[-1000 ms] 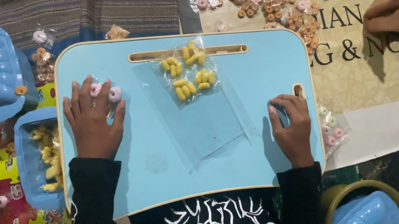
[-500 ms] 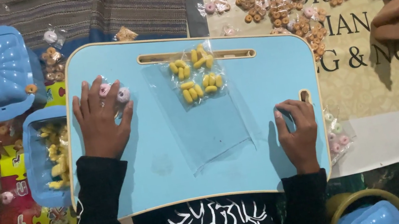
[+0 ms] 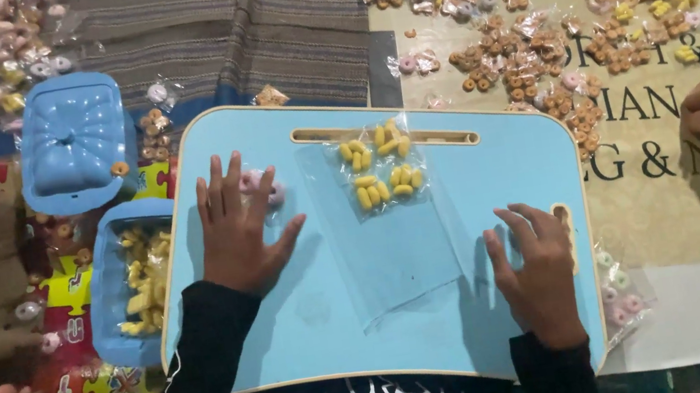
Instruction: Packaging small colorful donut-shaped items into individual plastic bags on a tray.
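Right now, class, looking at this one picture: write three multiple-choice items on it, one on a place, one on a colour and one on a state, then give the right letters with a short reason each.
1. Where does the clear bag of yellow pieces lie?
A. On the light blue board
B. In the blue tub
C. On the puzzle mat

2. What colour are the small rings under the left hand?
A. Green
B. Pink
C. Black

3. How does the right hand stand?
A. Closed in a fist in the air
B. Pinching the yellow pieces
C. Flat, fingers spread, on the board

Key: 1 A, the bag rests on the board just below its handle slot. 2 B, pink rings show past the fingertips. 3 C, the palm lies down near the board's right edge.
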